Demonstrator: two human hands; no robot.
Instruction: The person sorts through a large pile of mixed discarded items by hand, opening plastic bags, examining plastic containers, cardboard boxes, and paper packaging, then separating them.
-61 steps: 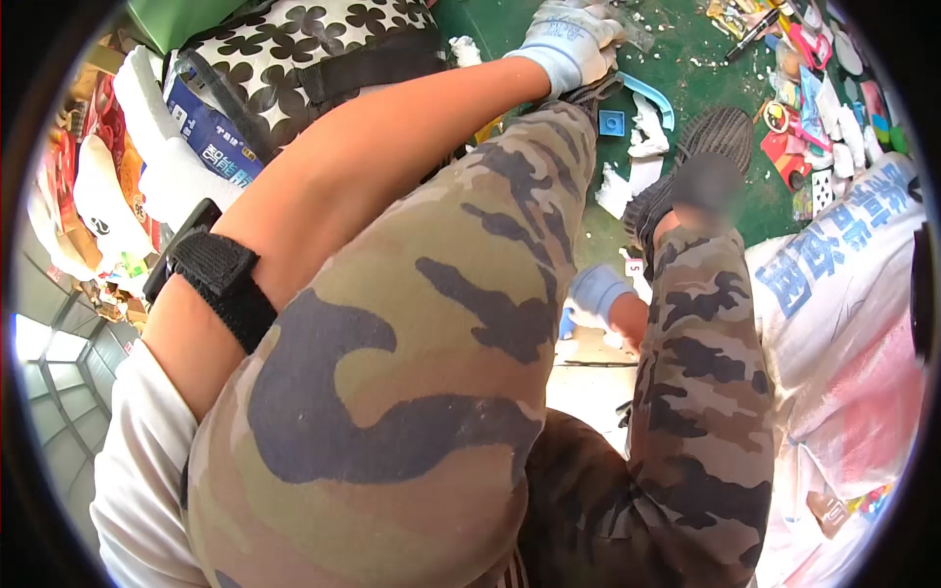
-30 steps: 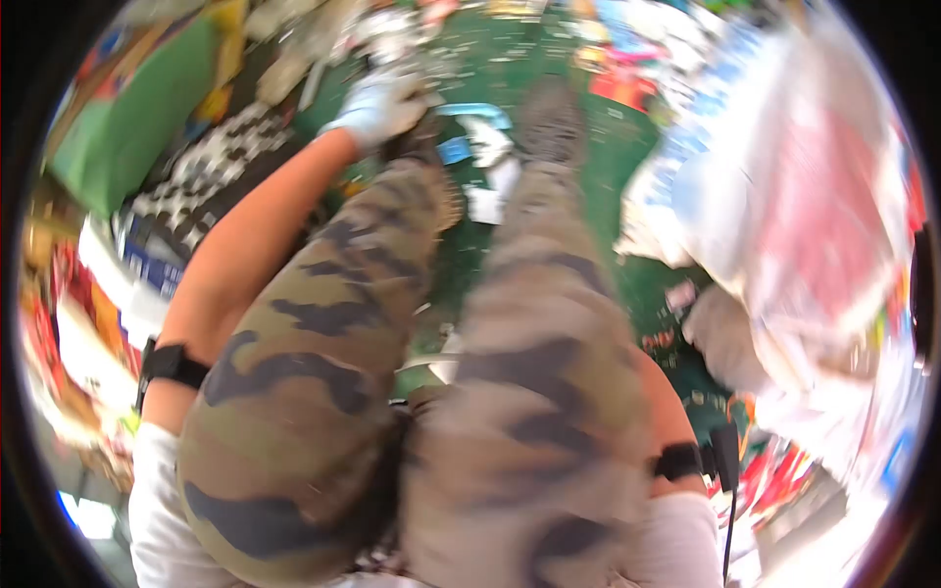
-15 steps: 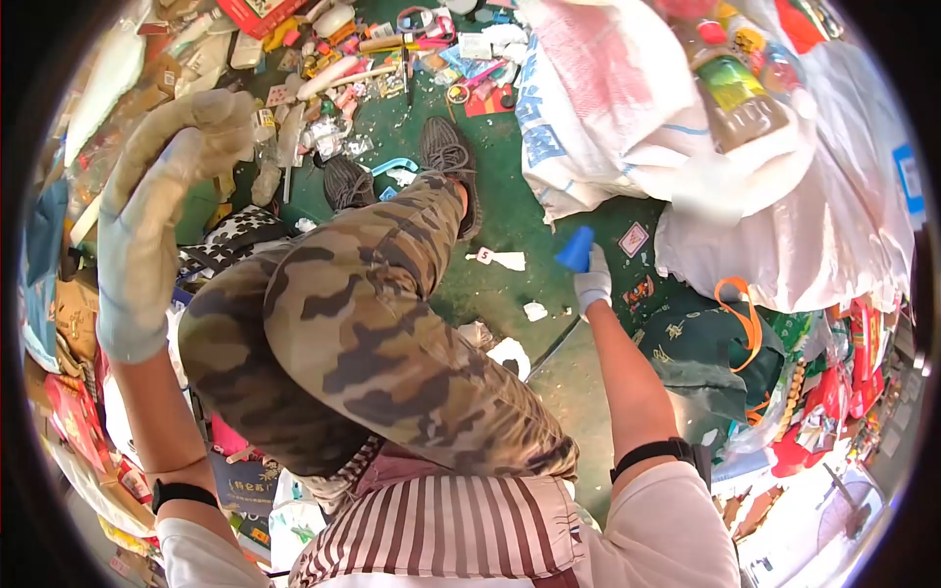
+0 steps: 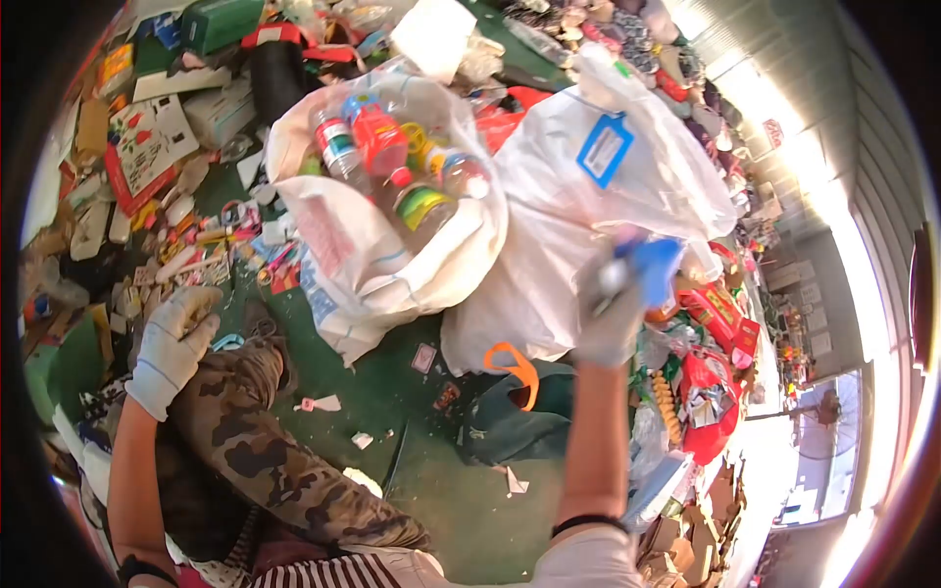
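Note:
My right hand [image 4: 608, 318], in a pale glove, is raised in front of the right-hand white sack and grips a blue plastic piece [image 4: 657, 269]. Motion blurs both; half a second ago the piece looked cone- or cup-shaped. Over my knee on the left hovers my gloved left hand [image 4: 176, 348], its fingers loosely curled and apart, with nothing visible in them. An open white woven sack [image 4: 431, 279] full of plastic bottles [image 4: 377, 142] stands ahead. Beside it leans a second white sack [image 4: 534, 211] bearing a blue-framed tag [image 4: 603, 149].
Mixed scrap [image 4: 196, 235] is heaped at the left and back. A dark green bag [image 4: 520, 421] with an orange handle [image 4: 515, 372] lies on the green floor. Red packaging [image 4: 711, 392] and flattened cardboard [image 4: 686, 544] are piled at the right. A fan [image 4: 826, 407] stands farther off.
My right hand has lifted from near the floor, carrying the blue piece up before the right-hand sack. My left hand has lowered toward my knee. The view has swung right.

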